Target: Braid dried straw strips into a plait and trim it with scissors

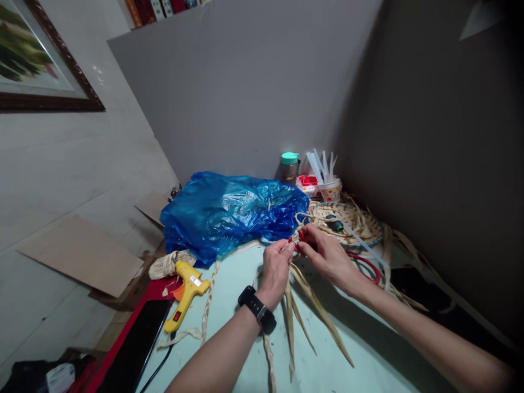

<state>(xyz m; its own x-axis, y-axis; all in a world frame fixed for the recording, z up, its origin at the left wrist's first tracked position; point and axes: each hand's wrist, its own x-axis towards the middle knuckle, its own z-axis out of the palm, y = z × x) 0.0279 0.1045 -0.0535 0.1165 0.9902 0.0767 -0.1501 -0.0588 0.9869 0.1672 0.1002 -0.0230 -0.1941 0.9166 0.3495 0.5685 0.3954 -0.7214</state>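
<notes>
So both my hands are up at the same spot over the counter [229, 295], tips practically meeting, and the fiber strips [319, 309] hang down from right there. My left hand [276, 267] is pinched down on the top end of them, thumb against finger, nothing loose about it. My right hand [325, 254] comes in from the other side with thumb and index curled close together; the bit between them is too small for me to tell whether it's actually gripping. Main thing to watch, imo, is how the strips run: long axis heads from the fingertips back toward me, a couple nearly straight, the longest slanting off to the right, all of them between my forearms. The left is the closer hand, sitting right on the bundle's top, while the loose ends are well apart from any fingers. Around me: yellow glue gun [187, 289] off to the left near a braided cord [208, 303], blue plastic bag [233, 213] behind, woven basket [370, 232] just past my right hand.
</notes>
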